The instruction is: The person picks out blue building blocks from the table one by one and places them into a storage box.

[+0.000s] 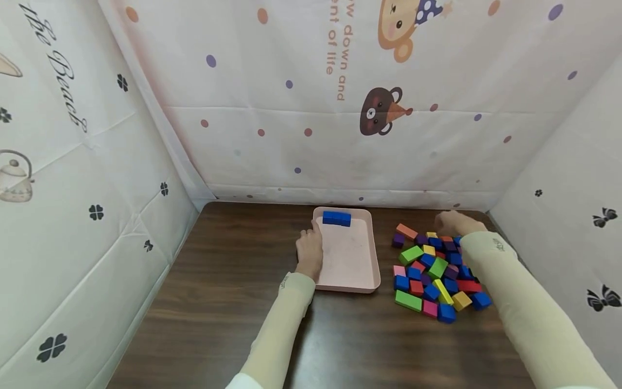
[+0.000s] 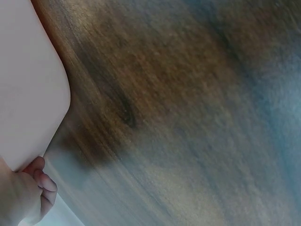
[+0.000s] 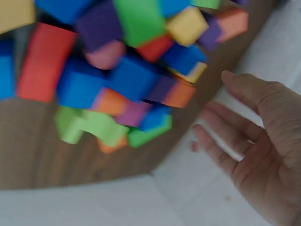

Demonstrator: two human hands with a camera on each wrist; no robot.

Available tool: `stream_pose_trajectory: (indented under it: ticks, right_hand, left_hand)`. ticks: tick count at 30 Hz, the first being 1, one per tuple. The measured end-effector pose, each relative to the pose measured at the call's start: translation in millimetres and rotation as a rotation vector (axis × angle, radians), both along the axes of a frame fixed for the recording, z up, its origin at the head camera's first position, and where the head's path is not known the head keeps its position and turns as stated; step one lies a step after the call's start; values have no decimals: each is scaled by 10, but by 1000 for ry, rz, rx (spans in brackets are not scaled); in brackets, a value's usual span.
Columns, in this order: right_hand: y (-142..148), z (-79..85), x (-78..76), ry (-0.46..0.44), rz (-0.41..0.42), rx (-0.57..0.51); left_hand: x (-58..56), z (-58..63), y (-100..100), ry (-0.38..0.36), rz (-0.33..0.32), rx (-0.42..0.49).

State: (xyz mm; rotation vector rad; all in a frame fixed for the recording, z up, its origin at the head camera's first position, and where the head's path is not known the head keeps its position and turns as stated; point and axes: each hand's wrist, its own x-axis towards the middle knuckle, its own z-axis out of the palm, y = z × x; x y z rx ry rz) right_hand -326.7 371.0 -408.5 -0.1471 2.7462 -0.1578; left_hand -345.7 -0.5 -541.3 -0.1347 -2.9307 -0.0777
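A shallow pink tray (image 1: 346, 262) lies on the table, with a row of blue blocks (image 1: 337, 218) against its far wall. My left hand (image 1: 309, 250) holds the tray's left rim; in the left wrist view several of its fingers (image 2: 46, 183) curl beside the tray's edge. To the right lies a pile of coloured wooden blocks (image 1: 437, 267). Over the far right part of that pile is my right hand (image 1: 453, 222). The right wrist view shows the same hand (image 3: 268, 141) with its fingers apart and nothing between them, close to the blocks (image 3: 131, 80).
Dark wood table (image 1: 218, 302) surrounds the tray and pile. A printed white cloth (image 1: 311, 156) hangs behind the table's far edge, and more cloth stands at the left and right sides. Green, orange and purple blocks lie at the pile's far edge.
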Motion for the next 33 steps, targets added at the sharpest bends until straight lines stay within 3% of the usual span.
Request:
stream_pose_trajectory:
  ticks: [7,13,21,27,33]
  right_hand:
    - [62,-340,-19,116,86,1]
    - [-5,-434,-49,64,100,5]
    - [-44,-550,-15,31,39,27]
    - [-92,-453,-66,45,36,59]
    - [-203,-179,-149,11,-10,35]
  left_hand:
    - [-80,57,3,17,-19,-34]
    - [-58,56,-10,-12,-13,-56]
    - [-15,-1,-20,-20,-7,-95]
    - [1,-42,-26,24,-6,-80]
    - [25,-38,-18,13,-1,-75]
